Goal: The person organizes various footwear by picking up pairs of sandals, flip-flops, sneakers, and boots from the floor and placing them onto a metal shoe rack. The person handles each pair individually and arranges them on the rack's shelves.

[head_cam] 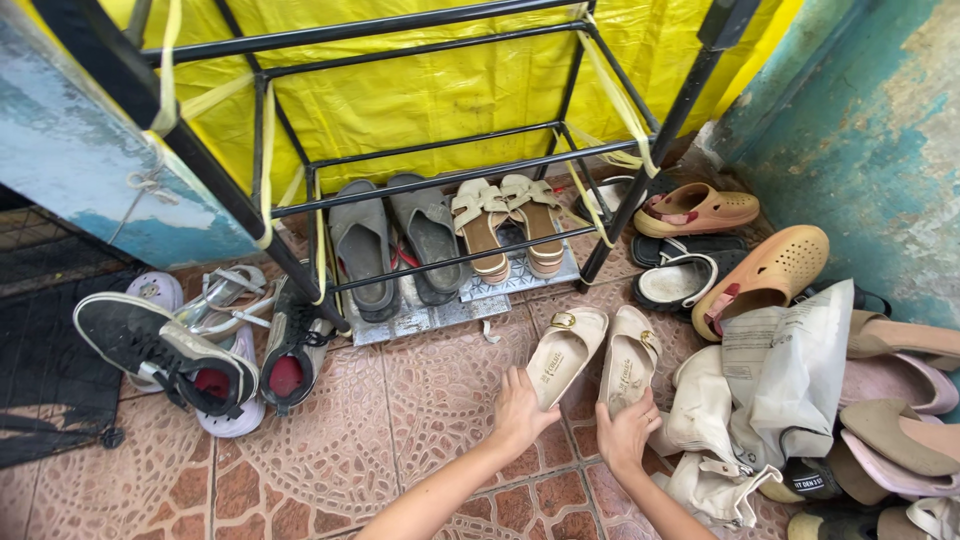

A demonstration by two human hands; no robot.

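The tiled floor [330,450] carries a black shoe rack [440,170]. On its bottom level stand grey slippers [395,245] and beige sandals [505,225]. On the floor lie cream sandals [590,355], black sneakers [215,355], orange clogs [730,240] and white bags [770,390].

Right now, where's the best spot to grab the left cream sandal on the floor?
Grip the cream sandal at its heel end, from the near side. It lies flat with the heel toward the left hand, whose fingers already touch that edge; the strap and buckle are at the far end.
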